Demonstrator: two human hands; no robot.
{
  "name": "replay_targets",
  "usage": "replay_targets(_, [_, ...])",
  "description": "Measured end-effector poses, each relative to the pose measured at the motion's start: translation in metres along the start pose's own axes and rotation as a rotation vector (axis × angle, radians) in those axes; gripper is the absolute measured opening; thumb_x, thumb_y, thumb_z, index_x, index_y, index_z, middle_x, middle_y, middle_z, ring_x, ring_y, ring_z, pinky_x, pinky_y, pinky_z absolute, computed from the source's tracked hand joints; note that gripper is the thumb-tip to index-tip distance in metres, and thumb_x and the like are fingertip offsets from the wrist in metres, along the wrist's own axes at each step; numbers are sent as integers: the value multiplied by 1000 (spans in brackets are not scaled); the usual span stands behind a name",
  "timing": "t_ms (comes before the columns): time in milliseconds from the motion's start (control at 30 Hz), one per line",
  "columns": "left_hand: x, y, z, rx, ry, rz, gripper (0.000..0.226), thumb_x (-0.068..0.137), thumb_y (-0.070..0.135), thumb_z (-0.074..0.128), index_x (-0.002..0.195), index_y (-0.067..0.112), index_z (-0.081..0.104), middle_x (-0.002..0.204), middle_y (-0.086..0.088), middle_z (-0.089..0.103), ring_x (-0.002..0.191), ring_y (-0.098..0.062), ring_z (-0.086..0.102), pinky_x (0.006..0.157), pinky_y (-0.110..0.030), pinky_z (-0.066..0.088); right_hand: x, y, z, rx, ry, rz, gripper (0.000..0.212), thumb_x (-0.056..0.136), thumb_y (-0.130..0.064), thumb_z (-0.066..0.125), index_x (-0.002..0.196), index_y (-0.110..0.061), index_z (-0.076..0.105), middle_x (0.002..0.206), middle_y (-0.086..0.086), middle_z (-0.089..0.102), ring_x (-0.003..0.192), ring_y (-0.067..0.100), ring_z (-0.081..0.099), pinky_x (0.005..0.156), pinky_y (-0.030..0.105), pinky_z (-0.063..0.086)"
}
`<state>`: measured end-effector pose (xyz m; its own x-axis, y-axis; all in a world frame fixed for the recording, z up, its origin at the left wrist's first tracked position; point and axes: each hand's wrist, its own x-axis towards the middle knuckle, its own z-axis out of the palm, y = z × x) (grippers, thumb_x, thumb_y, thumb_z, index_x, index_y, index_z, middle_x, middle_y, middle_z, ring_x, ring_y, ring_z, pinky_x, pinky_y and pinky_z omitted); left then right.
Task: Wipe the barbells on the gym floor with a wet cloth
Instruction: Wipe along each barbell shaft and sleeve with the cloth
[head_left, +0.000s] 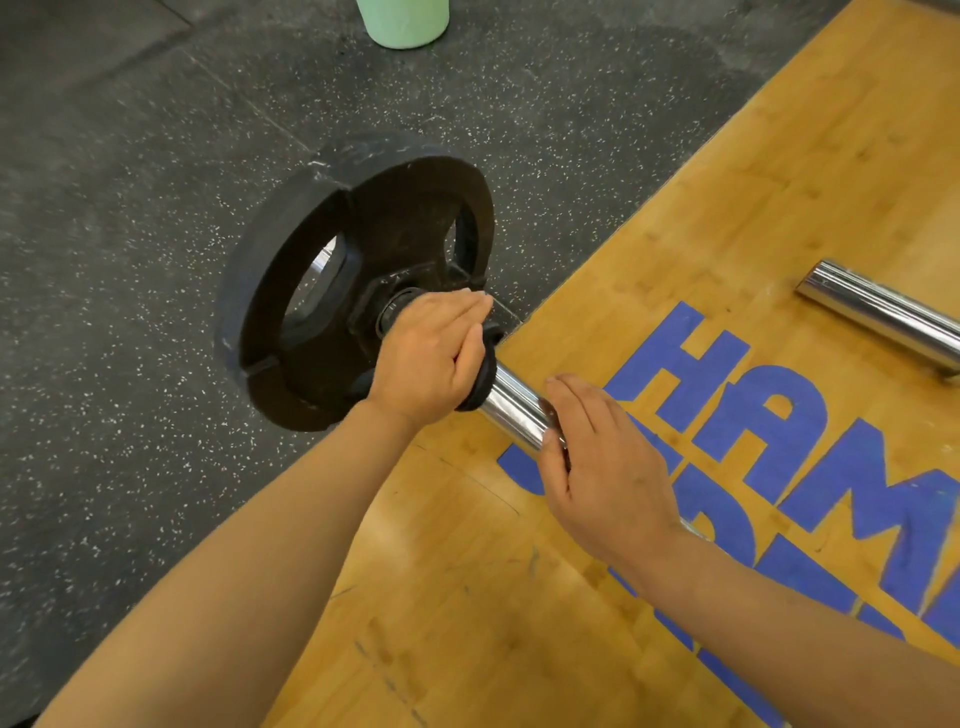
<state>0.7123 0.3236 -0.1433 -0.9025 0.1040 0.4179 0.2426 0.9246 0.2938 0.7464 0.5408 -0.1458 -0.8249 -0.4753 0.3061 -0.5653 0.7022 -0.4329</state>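
At the plate hub, left hand (428, 358) grips the black collar (480, 382) on the barbell sleeve (514, 410). Right hand (605, 462) rests just behind, fingers straight on the chrome. Weight plate (322, 291) ahead; second bar (883, 317) well right.

A pale green container (403, 23) stands on the dark speckled rubber floor (130, 249) at the far edge, its top cut off by the frame. To the right lies a wooden platform (727, 171) with large blue letters (769, 415) painted on it, scuffed in places.
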Motion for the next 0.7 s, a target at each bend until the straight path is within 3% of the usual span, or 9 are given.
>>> replay_targets(300, [-25,1,-6,-118,52,-1,38,100,15,46,134,-1,57,139,-10,56,134,-19,48,115,-38,33,-7,-7,5,15,-1,-8,45,99,-23,40,134,0,57,130,13,61,120,32,59,94,47,54])
replay_targets(567, [16,-5,-11,-58,-174,25,40,97,28,44,121,11,70,121,-1,69,113,-15,65,97,-34,51,-4,-4,5,-59,33,-46,48,99,-29,44,135,-1,58,131,13,62,124,36,56,95,50,54])
replay_targets(700, [5,2,-1,-36,10,-12,34,98,20,48,119,6,70,119,-5,70,115,-17,64,103,-38,47,-2,-3,5,-86,61,-48,51,98,-38,47,132,-2,61,131,10,64,124,33,58,96,43,55])
